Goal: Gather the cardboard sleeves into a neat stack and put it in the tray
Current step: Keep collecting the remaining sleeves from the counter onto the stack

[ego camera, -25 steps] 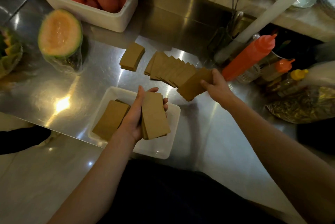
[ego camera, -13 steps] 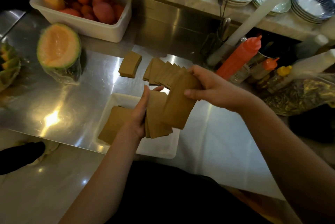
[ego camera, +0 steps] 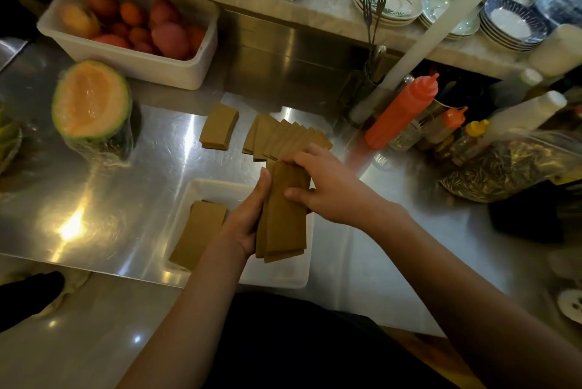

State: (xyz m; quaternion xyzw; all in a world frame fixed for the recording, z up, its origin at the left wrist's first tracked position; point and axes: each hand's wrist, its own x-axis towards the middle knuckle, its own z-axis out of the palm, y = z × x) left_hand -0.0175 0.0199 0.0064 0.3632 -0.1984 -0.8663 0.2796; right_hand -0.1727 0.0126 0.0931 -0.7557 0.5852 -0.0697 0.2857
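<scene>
1. Nearest the viewer, a steel counter runs left to right; its near edge sits at 7 o'clock, with bare metal on both sides of the hands.
2. A white tray lies close to that near edge. A short pile of sleeves rests flat in its left half.
3. Above the tray's right half, both hands hold one stack of cardboard sleeves. The left hand is clamped along the stack's left side, at 9 o'clock of it. The right hand is closed over its top right, at 2 o'clock, with the thumb pressed on the face.
4. Just beyond, at 12 o'clock, a fanned row of sleeves lies on the counter, touching the right hand's fingers. A separate small pile lies just beside it at 11 o'clock.
5. Farther out: a wrapped half melon at 10 o'clock, a fruit tub behind it, and squeeze bottles at 2 o'clock.
6. No writing or labels can be read.
</scene>
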